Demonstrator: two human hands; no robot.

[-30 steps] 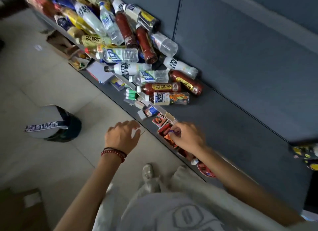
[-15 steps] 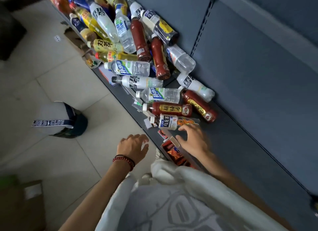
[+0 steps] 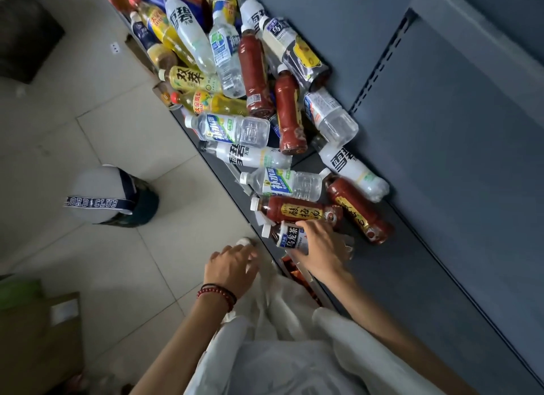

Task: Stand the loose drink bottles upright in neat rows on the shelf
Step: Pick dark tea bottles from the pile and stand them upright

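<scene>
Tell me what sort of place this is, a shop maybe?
Probably a small shop or its stockroom. A metal display shelf with a slotted upright carries a heap of labelled drink bottles lying on their sides, the right hand grips a tea bottle, and a cardboard box sits on the tiled floor.

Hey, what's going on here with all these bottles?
A person is tidying a low dark shelf where a pile of drink bottles lies jumbled. Their right hand grips the nearest one, a white-capped tea bottle at the pile's near end. The left hand hangs relaxed over the floor, holding nothing. No bottle in view stands upright yet.
</scene>
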